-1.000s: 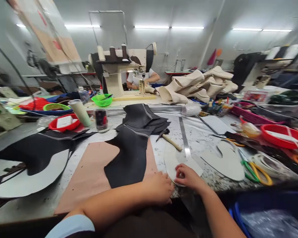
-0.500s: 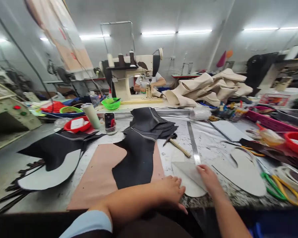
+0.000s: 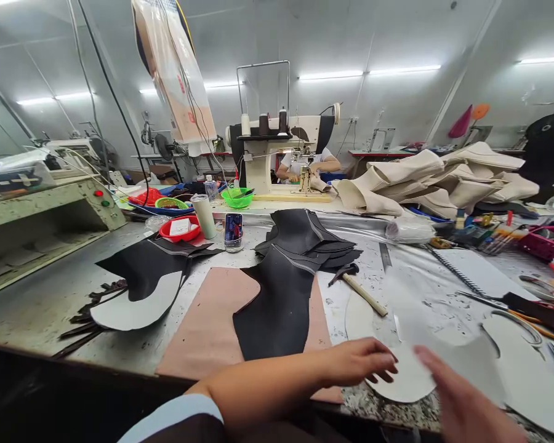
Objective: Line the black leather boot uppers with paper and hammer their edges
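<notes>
A white curved piece (image 3: pixel 399 375) lies at the front edge of the table. Just over its left side is my left hand (image 3: pixel 357 363), its fingers stretched out and holding nothing. To the right, my right hand (image 3: pixel 466 394) is smeared by motion. It pinches a thin whitish backing sheet (image 3: pixel 482 366), also blurred and lifted off the curved piece. Left of my hands, a black boot-shaped material piece (image 3: pixel 277 307) rests on a pink sheet (image 3: pixel 198 326). A hammer (image 3: pixel 364 294) with a wooden handle lies beyond the curved piece.
More black pieces (image 3: pixel 305 234) are stacked behind. A second white curved piece (image 3: pixel 530 375) lies right. A phone (image 3: pixel 233 231) stands near a red basket (image 3: pixel 184 229). Cream boot uppers (image 3: pixel 397 178) are heaped beside a sewing machine (image 3: pixel 258 160), where another person works.
My right hand has moved right, pulling the thin sheet away from the white curved piece. My left hand has lifted its fingers from it. The camera view has turned left.
</notes>
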`<control>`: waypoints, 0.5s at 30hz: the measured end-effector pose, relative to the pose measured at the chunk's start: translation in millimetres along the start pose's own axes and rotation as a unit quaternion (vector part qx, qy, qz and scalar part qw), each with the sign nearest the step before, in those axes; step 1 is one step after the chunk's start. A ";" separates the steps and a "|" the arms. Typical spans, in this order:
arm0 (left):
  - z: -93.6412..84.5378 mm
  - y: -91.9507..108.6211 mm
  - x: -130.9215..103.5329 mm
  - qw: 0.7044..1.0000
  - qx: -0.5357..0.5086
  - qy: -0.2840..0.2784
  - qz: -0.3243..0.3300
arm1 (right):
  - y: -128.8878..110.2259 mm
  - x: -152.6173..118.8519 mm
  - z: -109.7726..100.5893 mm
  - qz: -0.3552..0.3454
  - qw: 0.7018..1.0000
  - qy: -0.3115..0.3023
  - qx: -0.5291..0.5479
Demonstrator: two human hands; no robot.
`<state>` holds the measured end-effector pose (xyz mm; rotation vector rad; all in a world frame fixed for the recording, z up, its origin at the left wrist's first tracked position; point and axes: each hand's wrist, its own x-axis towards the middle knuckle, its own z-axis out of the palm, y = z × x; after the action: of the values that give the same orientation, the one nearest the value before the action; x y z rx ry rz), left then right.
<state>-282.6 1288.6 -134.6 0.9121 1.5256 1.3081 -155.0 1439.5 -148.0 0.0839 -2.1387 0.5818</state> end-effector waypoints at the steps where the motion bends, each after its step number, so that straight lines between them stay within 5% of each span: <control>1: 0.1 2.4 -3.2 0.994 -0.102 0.035 -0.007 | -10.3 1.2 9.0 -0.056 0.998 -0.023 0.016; 4: 0.0 6.6 -15.4 0.969 -0.223 0.096 -0.041 | -36.3 4.9 29.8 -0.113 0.988 -0.079 0.071; 10: -4.0 9.4 -41.3 0.965 -0.224 0.136 -0.027 | -59.6 7.6 47.8 0.125 0.976 -0.075 0.160; 15: -12.5 -2.4 -49.4 0.977 -0.184 0.102 -0.042 | -63.8 11.5 47.4 0.290 0.898 -0.178 0.280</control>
<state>-278.4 1238.2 -128.3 0.4838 1.3899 1.5925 -180.6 1364.0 -138.4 -0.1517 -2.2696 1.6366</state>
